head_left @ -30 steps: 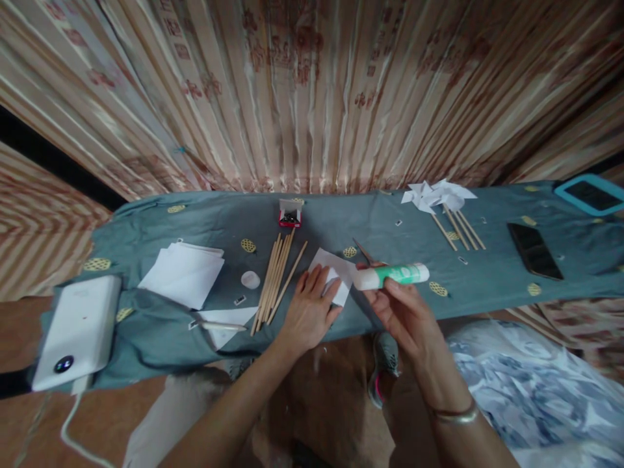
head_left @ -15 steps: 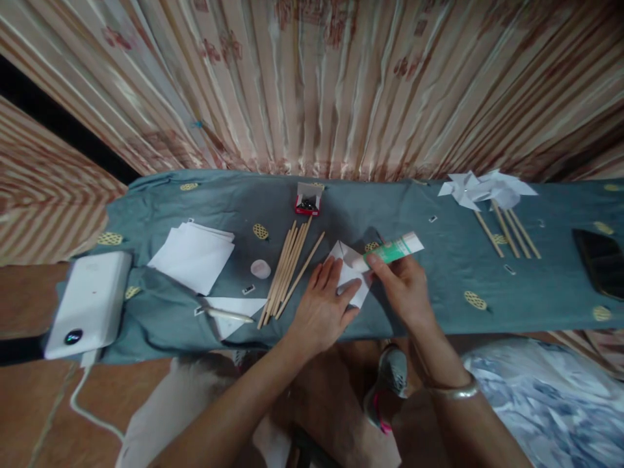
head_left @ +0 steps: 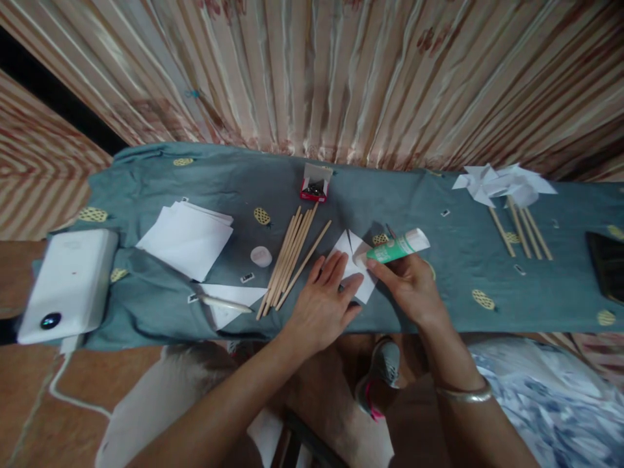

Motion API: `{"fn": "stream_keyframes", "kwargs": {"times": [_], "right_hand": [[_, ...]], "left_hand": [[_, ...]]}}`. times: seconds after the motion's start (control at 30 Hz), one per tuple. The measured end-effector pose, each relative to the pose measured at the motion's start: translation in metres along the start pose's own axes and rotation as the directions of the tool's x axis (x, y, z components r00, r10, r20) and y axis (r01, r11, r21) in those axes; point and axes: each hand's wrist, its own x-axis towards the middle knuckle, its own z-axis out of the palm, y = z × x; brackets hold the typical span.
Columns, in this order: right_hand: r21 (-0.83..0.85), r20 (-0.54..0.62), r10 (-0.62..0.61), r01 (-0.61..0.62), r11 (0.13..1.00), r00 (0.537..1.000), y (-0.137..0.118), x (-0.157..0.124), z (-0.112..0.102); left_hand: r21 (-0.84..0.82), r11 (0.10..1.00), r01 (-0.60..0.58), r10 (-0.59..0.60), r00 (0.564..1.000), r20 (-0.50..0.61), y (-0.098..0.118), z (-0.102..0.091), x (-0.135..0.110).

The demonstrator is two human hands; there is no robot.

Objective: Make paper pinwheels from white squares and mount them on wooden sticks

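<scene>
A small white paper square with slits cut in from its corners lies on the cloth in front of me. My left hand rests flat on its left part, fingers spread. In my right hand is a green and white glue stick, its tip touching the paper near the middle. A round white cap lies to the left, beside a bundle of thin wooden sticks. Behind the sticks stands an open red box with small dark shiny pieces in it.
At the left lie a stack of white paper, a white pen on a paper triangle, and a white power bank with a cable. Paper pinwheels on sticks lie at the right, near a dark phone.
The view has shifted slightly. The upper slit of the paper square now shows open, and the glue stick's tip rests beside it. My left hand still presses on the paper.
</scene>
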Motion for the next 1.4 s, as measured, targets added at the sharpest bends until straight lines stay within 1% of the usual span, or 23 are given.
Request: {"fn": "stream_keyframes", "kwargs": {"times": [0.13,0.2,0.27,0.33,0.43,0.5,0.6,0.7,0.8,1.0,1.13,1.17,1.23,1.3,1.33,1.4], "right_hand": [[-0.02,-0.028,-0.047,0.047,0.999,0.998,0.0,0.0,-0.003],[-0.103,-0.036,-0.076,0.072,0.992,0.996,0.0,0.0,-0.005],[-0.195,-0.02,-0.102,0.097,0.976,0.995,-0.001,0.0,-0.007],[-0.243,0.002,-0.143,0.139,0.96,0.99,-0.002,-0.001,-0.008],[-0.255,0.027,-0.221,0.22,0.941,0.975,-0.004,-0.005,-0.008],[-0.252,0.047,-0.245,0.249,0.935,0.968,-0.005,-0.009,-0.007],[-0.245,0.073,-0.228,0.239,0.94,0.971,-0.009,-0.016,-0.005],[-0.25,0.054,-0.218,0.224,0.942,0.975,-0.011,-0.02,-0.002],[-0.276,0.049,-0.241,0.245,0.929,0.969,-0.008,-0.021,0.0],[-0.306,0.153,-0.314,0.347,0.887,0.937,0.006,-0.019,-0.002],[-0.353,0.202,-0.334,0.386,0.852,0.921,0.005,-0.02,-0.006],[-0.361,0.198,-0.324,0.376,0.853,0.925,0.003,-0.02,-0.006],[-0.347,0.135,-0.281,0.311,0.884,0.95,-0.003,-0.019,-0.008],[-0.269,0.012,-0.231,0.225,0.937,0.973,-0.007,-0.016,-0.01],[-0.219,-0.051,-0.209,0.193,0.956,0.977,-0.009,-0.015,-0.012],[-0.159,-0.125,-0.18,0.16,0.974,0.976,-0.01,-0.01,-0.014]], "left_hand": [[0.01,1.0,-0.002,0.002,1.0,0.012,0.001,-0.001,0.0],[0.009,1.0,0.001,-0.001,1.0,0.009,0.001,-0.002,0.001],[-0.001,1.0,0.005,-0.005,1.0,0.008,0.001,-0.002,0.001],[-0.013,1.0,0.004,-0.004,1.0,0.008,0.001,-0.002,0.001],[-0.02,1.0,0.0,-0.001,1.0,-0.003,0.0,0.001,0.001],[-0.023,1.0,-0.005,0.004,1.0,-0.013,0.0,0.002,0.0],[-0.032,0.999,-0.009,0.008,1.0,-0.029,-0.001,0.005,-0.001],[-0.045,0.999,-0.007,0.005,0.999,-0.043,0.0,0.006,-0.002],[-0.056,0.998,-0.003,0.0,0.999,-0.048,0.0,0.006,-0.002],[-0.06,0.998,0.003,-0.005,0.999,-0.038,0.001,0.005,-0.002],[-0.062,0.998,0.005,-0.008,0.999,-0.044,0.001,0.005,-0.001],[-0.062,0.998,0.005,-0.008,0.999,-0.048,0.001,0.005,-0.002],[-0.062,0.998,0.004,-0.008,0.998,-0.058,0.001,0.006,-0.002],[-0.062,0.998,0.001,-0.005,0.998,-0.062,0.001,0.006,-0.002],[-0.06,0.998,0.0,-0.004,0.998,-0.063,0.001,0.006,-0.002],[-0.054,0.999,0.001,-0.004,0.998,-0.06,0.001,0.006,-0.002]]}}
